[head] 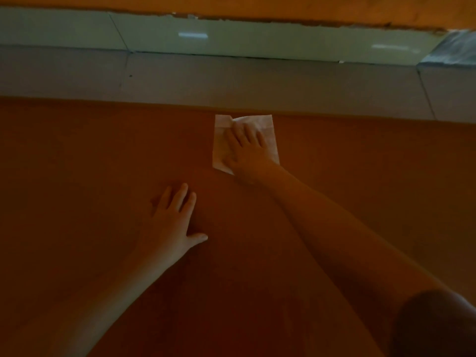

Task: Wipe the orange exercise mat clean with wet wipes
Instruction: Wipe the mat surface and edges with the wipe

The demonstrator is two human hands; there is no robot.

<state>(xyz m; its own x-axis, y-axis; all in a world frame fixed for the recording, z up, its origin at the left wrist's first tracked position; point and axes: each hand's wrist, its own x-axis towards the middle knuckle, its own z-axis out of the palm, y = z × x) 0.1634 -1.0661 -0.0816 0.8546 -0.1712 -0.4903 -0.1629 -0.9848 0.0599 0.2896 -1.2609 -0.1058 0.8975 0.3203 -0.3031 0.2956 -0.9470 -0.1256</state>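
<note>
Right hand [246,148] pressed flat, fingers straight, on wet wipe [268,132] near far edge of orange mat [77,163]; left hand [170,225] flat, apart, bracing.

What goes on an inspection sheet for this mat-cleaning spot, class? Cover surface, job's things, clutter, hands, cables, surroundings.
Surface: orange mat, flat on the floor, dimly lit.
Job's things: one white wipe on the mat near its far edge.
Clutter: nothing seen.
Hands: right hand flat on the wipe; left hand flat on the mat.
Cables: nothing seen.
Surroundings: grey floor tiles beyond the mat, pale skirting behind.
</note>
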